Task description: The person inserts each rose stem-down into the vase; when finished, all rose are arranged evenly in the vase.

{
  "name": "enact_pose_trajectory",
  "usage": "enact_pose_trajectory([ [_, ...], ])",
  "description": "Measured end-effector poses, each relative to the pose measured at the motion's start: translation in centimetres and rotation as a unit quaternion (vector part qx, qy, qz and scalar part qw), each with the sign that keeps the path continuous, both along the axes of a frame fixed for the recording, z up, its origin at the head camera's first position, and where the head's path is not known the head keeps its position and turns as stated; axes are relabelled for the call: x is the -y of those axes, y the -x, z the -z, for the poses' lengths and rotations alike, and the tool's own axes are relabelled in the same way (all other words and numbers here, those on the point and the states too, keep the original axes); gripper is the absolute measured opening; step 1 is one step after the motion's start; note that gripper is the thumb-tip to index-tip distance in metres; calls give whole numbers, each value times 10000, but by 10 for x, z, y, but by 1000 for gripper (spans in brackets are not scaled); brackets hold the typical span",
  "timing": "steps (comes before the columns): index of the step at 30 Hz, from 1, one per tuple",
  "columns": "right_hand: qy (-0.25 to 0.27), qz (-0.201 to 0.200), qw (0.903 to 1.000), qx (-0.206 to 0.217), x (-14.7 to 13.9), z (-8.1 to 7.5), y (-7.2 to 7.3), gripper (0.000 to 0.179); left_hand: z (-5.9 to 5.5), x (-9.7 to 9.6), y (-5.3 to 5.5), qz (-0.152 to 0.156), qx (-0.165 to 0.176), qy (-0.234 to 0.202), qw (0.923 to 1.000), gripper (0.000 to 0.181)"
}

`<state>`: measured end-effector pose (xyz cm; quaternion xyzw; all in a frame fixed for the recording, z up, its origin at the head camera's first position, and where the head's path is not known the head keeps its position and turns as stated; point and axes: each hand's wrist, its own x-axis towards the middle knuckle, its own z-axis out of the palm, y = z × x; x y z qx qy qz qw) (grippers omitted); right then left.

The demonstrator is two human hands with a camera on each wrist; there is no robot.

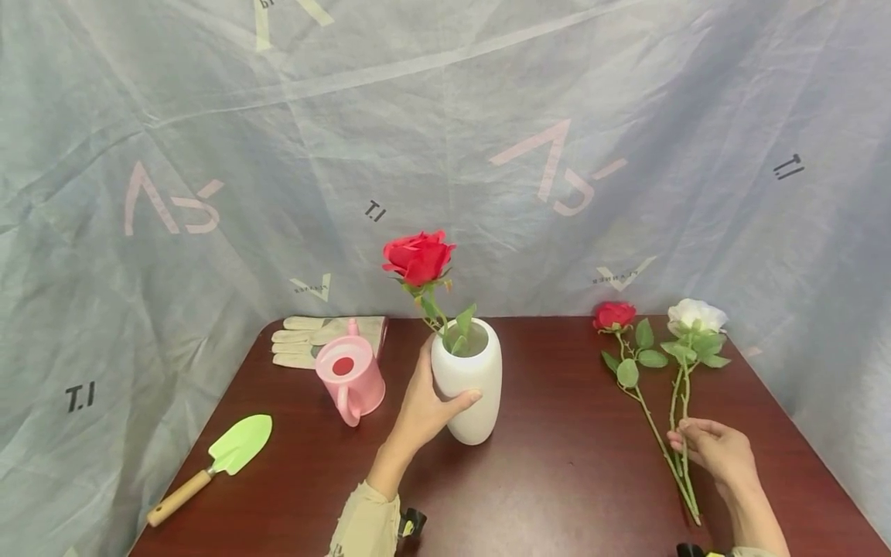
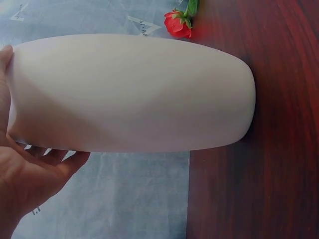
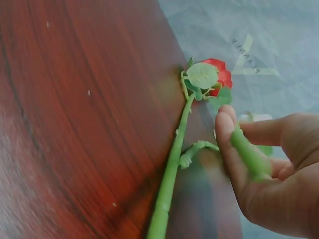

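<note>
My left hand [image 1: 426, 404] grips the white vase [image 1: 480, 398] from its left side, thumb across the front. In the left wrist view the vase [image 2: 129, 94] fills much of the picture, its base at the dark tabletop. One large red rose [image 1: 420, 257] stands in the vase, leaning left over the rim. At the right, my right hand [image 1: 724, 452] pinches the green stem of a white rose [image 1: 696, 317]. That pinched stem [image 3: 249, 155] crosses the fingers in the right wrist view. Beside it lies a second, smaller red rose [image 1: 615, 316], its stem [image 3: 172, 174] along the table.
A pink watering can [image 1: 362, 383] stands left of the vase, in front of pale work gloves [image 1: 295, 340]. Nearer the left edge lies a green trowel [image 1: 240, 445] with a wooden handle. Grey printed sheeting [image 1: 445, 139] hangs behind and beside the brown table [image 1: 557, 480].
</note>
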<state>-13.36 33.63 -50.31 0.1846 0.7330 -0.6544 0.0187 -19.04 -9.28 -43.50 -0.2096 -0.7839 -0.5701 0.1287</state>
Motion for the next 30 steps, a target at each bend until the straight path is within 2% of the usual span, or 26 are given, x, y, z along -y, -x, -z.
enact_pose_trajectory([
  [3, 544, 6, 9980, -335, 0, 2, -2, 27, 0, 0, 0, 30, -4, -8, 10000, 97],
  [6, 1102, -52, 9920, -620, 2, 4, -5, 9, -3, 0, -3, 37, 23, 7, 10000, 96],
  [9, 1457, 0, 9862, -787, 5, 4, -7, 13, -13, -1, -10, 57, 24, -28, 10000, 95],
  [14, 1929, 434, 9734, -1155, 13, 3, -8, 17, -31, -4, -20, 137, -18, -66, 9999, 92],
  [16, 2124, 593, 9666, -1307, 17, 2, -8, 17, -27, -4, -17, 130, -33, -73, 9999, 93],
  [22, 2551, 954, 9519, -1406, 26, -1, -6, 9, -4, -2, -2, 96, -109, -60, 9999, 96],
  [30, 3038, 807, 9375, -1495, 34, -7, -2, 11, 2, -3, 2, 124, -54, -120, 9998, 97],
])
